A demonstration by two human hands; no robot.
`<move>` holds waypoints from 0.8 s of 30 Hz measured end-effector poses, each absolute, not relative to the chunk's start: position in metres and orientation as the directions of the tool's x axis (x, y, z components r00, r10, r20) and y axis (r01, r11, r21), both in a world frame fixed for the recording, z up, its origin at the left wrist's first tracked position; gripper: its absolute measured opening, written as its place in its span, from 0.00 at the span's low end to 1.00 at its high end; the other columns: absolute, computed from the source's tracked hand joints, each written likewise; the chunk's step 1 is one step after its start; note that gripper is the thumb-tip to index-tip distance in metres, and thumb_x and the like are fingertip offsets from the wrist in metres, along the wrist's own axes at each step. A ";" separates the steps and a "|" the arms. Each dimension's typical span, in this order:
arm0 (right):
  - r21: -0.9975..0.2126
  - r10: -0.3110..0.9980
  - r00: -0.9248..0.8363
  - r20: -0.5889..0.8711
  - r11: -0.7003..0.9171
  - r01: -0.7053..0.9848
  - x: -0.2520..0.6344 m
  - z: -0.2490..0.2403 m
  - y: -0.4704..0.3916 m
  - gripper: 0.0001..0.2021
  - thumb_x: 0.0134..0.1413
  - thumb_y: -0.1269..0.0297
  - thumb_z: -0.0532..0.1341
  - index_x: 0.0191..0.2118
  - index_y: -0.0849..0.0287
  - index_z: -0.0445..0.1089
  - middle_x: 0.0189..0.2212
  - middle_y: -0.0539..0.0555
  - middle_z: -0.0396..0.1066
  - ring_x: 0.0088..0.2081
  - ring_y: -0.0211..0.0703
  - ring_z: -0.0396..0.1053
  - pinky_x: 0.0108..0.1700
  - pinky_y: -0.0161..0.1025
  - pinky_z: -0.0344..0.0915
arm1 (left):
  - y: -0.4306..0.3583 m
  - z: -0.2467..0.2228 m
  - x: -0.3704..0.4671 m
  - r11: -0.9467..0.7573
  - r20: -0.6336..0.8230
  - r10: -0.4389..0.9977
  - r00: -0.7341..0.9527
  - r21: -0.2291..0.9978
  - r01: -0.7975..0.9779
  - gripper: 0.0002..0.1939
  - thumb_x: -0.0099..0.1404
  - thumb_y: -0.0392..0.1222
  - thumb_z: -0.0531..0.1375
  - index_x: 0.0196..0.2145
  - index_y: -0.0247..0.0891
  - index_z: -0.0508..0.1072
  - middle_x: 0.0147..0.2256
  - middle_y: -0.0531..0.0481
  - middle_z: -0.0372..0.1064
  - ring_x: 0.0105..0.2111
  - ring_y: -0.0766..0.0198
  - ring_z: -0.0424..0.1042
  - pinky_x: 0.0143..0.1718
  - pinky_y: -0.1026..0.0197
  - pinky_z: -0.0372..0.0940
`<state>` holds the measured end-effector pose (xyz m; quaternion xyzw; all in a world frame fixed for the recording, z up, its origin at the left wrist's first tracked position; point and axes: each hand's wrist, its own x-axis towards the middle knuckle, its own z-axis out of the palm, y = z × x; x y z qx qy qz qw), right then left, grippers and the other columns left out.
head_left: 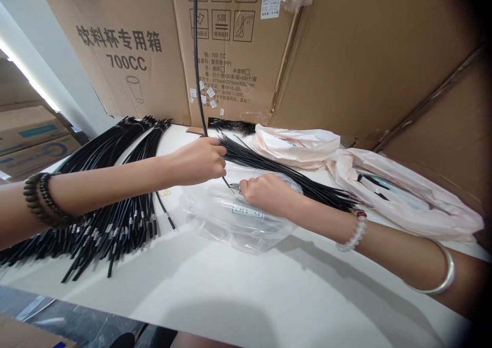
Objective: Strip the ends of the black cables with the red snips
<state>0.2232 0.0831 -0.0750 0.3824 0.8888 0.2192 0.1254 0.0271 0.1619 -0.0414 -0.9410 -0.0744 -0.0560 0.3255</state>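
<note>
Fingers of the left hand pinch one thin black cable; the right hand, curled shut, presses the clear plastic bag, which could slide.

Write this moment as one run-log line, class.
left hand: grips black cable | right hand: fist on clear plastic bag | cable bundles: on white table

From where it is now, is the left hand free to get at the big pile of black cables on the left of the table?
Probably not straight away: the left hand is closed on a single black cable. The pile of black cables lies right under that forearm, with nothing over it.
</note>
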 end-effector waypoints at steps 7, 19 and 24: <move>0.488 0.726 -0.682 -0.094 0.630 0.604 0.223 -0.073 0.082 0.11 0.55 0.84 0.52 0.32 0.65 0.68 0.24 0.56 0.72 0.25 0.43 0.72 0.22 0.36 0.48 | 0.158 -0.041 0.030 -0.773 0.090 0.174 0.981 -0.604 0.193 0.11 0.57 0.27 0.61 0.25 0.41 0.75 0.21 0.54 0.69 0.28 0.64 0.66 0.28 0.59 0.51; 0.513 0.751 -0.655 -0.079 0.595 0.619 0.224 -0.073 0.081 0.11 0.55 0.85 0.53 0.31 0.65 0.67 0.22 0.55 0.71 0.24 0.42 0.70 0.20 0.37 0.42 | 0.152 -0.037 0.032 -0.767 -0.004 0.340 0.940 -0.580 0.275 0.11 0.59 0.27 0.59 0.28 0.41 0.77 0.22 0.52 0.70 0.28 0.65 0.69 0.23 0.61 0.46; 0.513 0.746 -0.662 -0.079 0.599 0.614 0.221 -0.071 0.079 0.12 0.53 0.86 0.51 0.31 0.65 0.67 0.23 0.55 0.71 0.25 0.44 0.71 0.20 0.38 0.42 | 0.150 -0.038 0.033 -0.765 -0.033 0.375 0.926 -0.575 0.289 0.13 0.59 0.25 0.58 0.30 0.42 0.78 0.24 0.52 0.71 0.29 0.63 0.70 0.23 0.60 0.44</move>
